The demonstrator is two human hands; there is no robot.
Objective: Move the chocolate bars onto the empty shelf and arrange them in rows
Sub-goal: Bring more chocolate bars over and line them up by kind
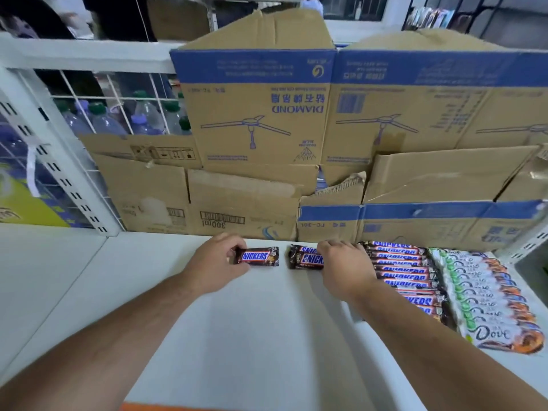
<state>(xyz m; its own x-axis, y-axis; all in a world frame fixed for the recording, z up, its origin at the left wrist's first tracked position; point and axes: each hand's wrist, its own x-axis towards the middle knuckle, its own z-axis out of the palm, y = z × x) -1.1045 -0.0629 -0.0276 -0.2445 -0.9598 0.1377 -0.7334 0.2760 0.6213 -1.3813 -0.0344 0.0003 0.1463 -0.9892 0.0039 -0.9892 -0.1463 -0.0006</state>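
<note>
Head view looks down on a white shelf (243, 336) with both bare arms reaching toward its back edge. The landmark here is the row of Snickers bars (406, 275), laid side by side and running from the back of the shelf toward the front on its right part. Just right of that row and touching it lies a second row, of Dove bars (486, 295), overlapping one another. Just left of the Snickers row, the right hand (345, 266) rests palm down on a small stack of Snickers bars (305, 258), its grip closed over their right ends; two wrappers show, one slightly behind the other. Further left of the row, apart from that stack, the left hand (215, 264) holds a single Snickers bar (257, 256) by its left end, grip narrow, thumb and fingers pinching the wrapper while the bar lies flat on the shelf with its label readable. Behind the Snickers row, along the back of the shelf, stands a wall of flattened cardboard boxes (261, 114), some printed in blue with a ceiling-fan drawing. Far left of the row, behind a white wire grid (98, 93), plastic bottles (142, 120) with green and purple caps are stacked.
</note>
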